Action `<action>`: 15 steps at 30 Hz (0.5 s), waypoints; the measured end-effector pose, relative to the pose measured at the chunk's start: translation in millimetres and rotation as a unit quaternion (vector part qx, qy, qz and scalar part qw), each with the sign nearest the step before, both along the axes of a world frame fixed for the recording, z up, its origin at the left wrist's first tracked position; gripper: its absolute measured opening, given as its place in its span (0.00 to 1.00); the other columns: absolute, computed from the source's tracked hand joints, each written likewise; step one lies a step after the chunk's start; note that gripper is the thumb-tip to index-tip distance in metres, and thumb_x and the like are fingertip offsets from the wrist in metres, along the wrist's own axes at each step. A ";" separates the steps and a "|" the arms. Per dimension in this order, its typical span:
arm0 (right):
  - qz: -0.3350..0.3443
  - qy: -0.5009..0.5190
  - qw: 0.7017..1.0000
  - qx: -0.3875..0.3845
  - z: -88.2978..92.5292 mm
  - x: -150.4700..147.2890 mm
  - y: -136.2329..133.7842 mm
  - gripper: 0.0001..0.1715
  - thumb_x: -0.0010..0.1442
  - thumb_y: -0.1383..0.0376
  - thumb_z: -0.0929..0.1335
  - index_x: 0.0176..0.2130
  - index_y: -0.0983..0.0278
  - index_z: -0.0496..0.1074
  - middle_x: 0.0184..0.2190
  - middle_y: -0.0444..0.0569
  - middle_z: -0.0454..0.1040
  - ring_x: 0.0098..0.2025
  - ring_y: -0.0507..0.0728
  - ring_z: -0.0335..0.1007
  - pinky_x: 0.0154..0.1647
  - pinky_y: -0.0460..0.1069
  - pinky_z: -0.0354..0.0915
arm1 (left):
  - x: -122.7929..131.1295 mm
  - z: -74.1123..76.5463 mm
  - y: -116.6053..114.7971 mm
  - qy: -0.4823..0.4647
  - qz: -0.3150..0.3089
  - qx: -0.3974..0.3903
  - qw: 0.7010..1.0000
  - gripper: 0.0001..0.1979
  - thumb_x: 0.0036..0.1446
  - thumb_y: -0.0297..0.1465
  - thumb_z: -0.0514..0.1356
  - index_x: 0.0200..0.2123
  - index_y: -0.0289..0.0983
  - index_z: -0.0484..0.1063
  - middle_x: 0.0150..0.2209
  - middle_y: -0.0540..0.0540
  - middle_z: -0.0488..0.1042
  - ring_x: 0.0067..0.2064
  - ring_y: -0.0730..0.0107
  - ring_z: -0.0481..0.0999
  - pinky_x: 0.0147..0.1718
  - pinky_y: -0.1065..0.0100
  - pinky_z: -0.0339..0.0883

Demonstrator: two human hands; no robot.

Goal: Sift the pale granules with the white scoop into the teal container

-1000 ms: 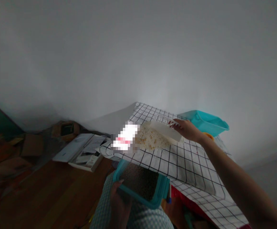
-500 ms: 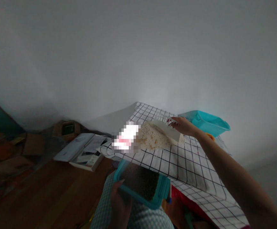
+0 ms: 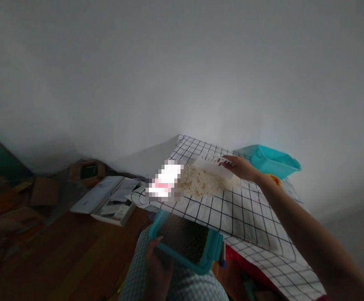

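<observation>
Right-hand grip (image 3: 236, 166), near the middle of the frame and a little to the right, is clasped on the slotted edge of a white, shallow, semi-translucent plastic piece (image 3: 211, 167), with some fingers partly hidden behind the slots. Half a second ago this piece stood more upright and showed its slots clearly; now it is tipped back, its slotted edge is lower, and its plain face looks narrower. Because of this, more of the right side of the pale heap of grain with yellow bits (image 3: 200, 183) comes into view, on the surface covered by a white cloth with black grid lines (image 3: 247, 214). I judge that the piece is being worked against the back side of the heap, but whether it carries any grain I cannot tell. Left-hand grip (image 3: 156, 254), at the lower middle, has not changed: its thumb lies over the rim of a turquoise rectangular plastic box (image 3: 212, 248) with dark, grainy contents (image 3: 184, 237), just below the surface's near edge. Also unmoved is the second turquoise plastic container (image 3: 272, 162), at right of centre, beside an orange object (image 3: 274, 179) too unclear to name.
</observation>
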State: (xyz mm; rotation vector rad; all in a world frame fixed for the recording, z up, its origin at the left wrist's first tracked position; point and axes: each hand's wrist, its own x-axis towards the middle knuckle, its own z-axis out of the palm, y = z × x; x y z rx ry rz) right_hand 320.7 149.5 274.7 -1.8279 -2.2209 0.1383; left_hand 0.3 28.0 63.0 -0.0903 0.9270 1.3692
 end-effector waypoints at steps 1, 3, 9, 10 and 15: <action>0.015 0.001 1.000 -0.006 0.6 -1.7 -4.8 0.23 0.74 0.62 0.63 0.60 0.65 0.79 0.42 0.57 0.87 0.35 0.59 0.81 0.37 0.52 0.72 | -0.2 1.1 -0.1 -0.008 0.001 -0.005 1.000 0.14 0.48 0.28 0.67 0.40 0.41 0.82 0.35 0.45 0.88 0.36 0.55 0.88 0.47 0.54 0.83; 0.040 0.005 0.999 -0.009 5.5 -1.7 -16.7 0.24 0.74 0.62 0.63 0.61 0.63 0.79 0.44 0.57 0.87 0.36 0.59 0.82 0.39 0.52 0.73 | -0.3 3.9 -0.6 -0.036 0.007 -0.019 0.999 0.14 0.47 0.28 0.68 0.40 0.40 0.82 0.35 0.44 0.88 0.36 0.54 0.88 0.47 0.54 0.83; 0.044 0.026 0.999 0.004 21.8 6.4 -38.2 0.24 0.76 0.59 0.61 0.61 0.63 0.78 0.43 0.55 0.87 0.36 0.59 0.81 0.38 0.52 0.72 | 1.1 0.9 -0.7 -0.037 0.008 -0.036 0.999 0.13 0.50 0.26 0.67 0.41 0.41 0.83 0.35 0.48 0.88 0.33 0.59 0.86 0.47 0.56 0.83; 0.038 0.024 0.999 0.012 20.8 6.7 -38.8 0.24 0.77 0.58 0.61 0.60 0.63 0.78 0.42 0.55 0.87 0.35 0.59 0.81 0.37 0.52 0.72 | 1.4 -0.9 -0.4 -0.035 0.011 -0.035 0.999 0.13 0.50 0.27 0.67 0.41 0.41 0.83 0.35 0.48 0.88 0.33 0.59 0.86 0.47 0.55 0.83; 0.034 -0.004 0.999 0.035 2.2 1.0 -48.9 0.26 0.77 0.56 0.60 0.60 0.64 0.78 0.36 0.55 0.86 0.29 0.58 0.79 0.32 0.52 0.67 | 2.6 -0.8 0.9 -0.042 0.015 -0.030 0.999 0.09 0.50 0.27 0.66 0.36 0.41 0.82 0.33 0.48 0.86 0.35 0.57 0.86 0.50 0.54 0.82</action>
